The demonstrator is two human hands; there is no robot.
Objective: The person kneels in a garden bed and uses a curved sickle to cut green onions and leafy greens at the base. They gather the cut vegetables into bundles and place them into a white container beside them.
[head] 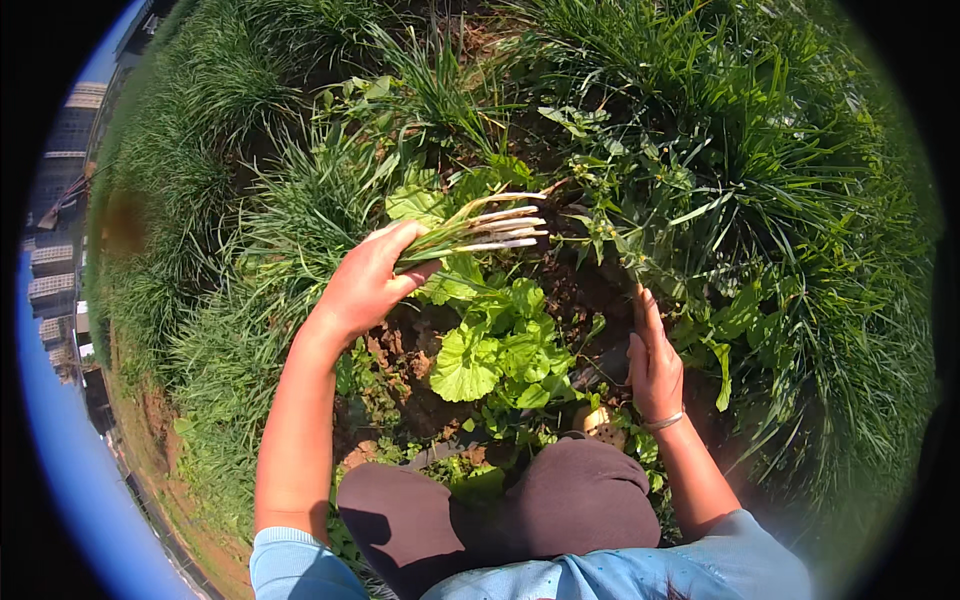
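Observation:
My left hand (379,274) is closed around a bunch of chive-like stalks (499,225). Their pale, white lower ends point right and their green parts run back into my grip; some dry, straw-coloured strands hang among them. Broad-leaved greens (510,349) grow below the bunch, between my hands. On the right, my right hand (656,360) is held edge-on with straight fingers, the thumb a little apart, and nothing shows in it. Its fingertips are close to a small-flowered weed (637,244); whether they touch it I cannot tell.
Dense clumps of grassy leaves stand at the left (247,217) and right (810,247). Bare brown soil (412,352) shows between plants. A pale, rounded object (600,424) lies beside my knee (585,487). Buildings (56,285) appear at the far left rim.

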